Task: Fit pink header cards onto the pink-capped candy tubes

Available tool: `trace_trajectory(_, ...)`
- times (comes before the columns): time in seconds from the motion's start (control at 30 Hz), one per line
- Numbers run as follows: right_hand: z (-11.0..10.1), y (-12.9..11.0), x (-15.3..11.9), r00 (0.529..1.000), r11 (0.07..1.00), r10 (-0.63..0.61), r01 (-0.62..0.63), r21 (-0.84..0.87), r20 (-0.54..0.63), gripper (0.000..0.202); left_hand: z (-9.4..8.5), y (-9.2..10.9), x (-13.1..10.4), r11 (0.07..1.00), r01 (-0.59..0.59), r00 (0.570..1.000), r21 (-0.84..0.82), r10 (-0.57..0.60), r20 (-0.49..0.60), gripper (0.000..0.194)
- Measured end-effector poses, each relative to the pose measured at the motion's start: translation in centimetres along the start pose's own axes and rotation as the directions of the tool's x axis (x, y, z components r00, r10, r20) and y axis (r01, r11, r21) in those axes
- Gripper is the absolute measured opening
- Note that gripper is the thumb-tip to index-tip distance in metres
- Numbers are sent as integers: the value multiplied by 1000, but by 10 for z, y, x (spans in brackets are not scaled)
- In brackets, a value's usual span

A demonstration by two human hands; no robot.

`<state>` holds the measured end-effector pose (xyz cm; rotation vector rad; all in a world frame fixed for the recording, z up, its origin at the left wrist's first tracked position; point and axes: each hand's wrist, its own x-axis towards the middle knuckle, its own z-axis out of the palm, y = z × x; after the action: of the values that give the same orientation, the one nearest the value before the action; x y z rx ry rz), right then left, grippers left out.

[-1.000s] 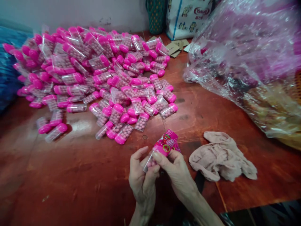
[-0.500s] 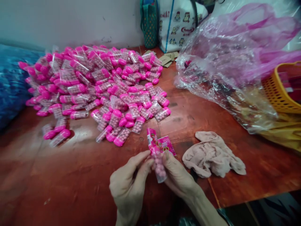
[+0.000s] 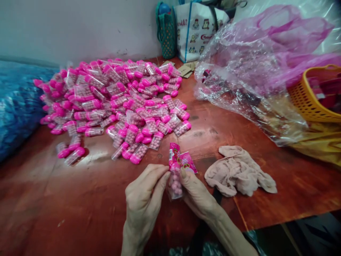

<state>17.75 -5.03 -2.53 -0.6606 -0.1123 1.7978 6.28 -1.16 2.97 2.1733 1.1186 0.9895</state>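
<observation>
Between my two hands is a small clear container of pink candy balls [image 3: 176, 185], its see-through end pointing toward me. A printed pink wrapper [image 3: 174, 152] covers its far end. My left hand [image 3: 145, 199] pinches the container's left side with thumb and forefinger. On the other side my right hand [image 3: 198, 192] grips it, thumb on top. A second printed pink label [image 3: 188, 161] shows just beyond the right thumb; whether that hand touches it I cannot tell. Past my hands lies a big heap of similar candy containers [image 3: 114, 92] with bright pink caps.
A crumpled beige cloth [image 3: 239, 170] lies right of my hands on the reddish table [image 3: 87, 199]. Clear and pink plastic bags [image 3: 255, 71] and a yellow basket [image 3: 306, 96] fill the right. Blue bagged material [image 3: 18, 103] sits left; a white bag [image 3: 193, 35] stands behind.
The container has turned more upright in my hands and shifted slightly left, with the wrapper now straighter in line with it. Both hands keep hold. The view has shifted a little.
</observation>
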Motion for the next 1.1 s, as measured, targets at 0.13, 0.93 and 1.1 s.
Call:
trace_trajectory(0.13,-4,2,0,1000,997,-8,9,-81,5,35,-6,-3,6,988,-133,988,75,126,87,18)
trace_trajectory(0.93,-11,3,3,997,967,-58,46,-252,-42,36,2,-18,1,999,-48,985,-1,47,165,16)
trace_trajectory(1.1,-4,0,5,979,991,-107,91,-94,-172,36,14,-16,-7,987,-20,976,-159,54,209,17)
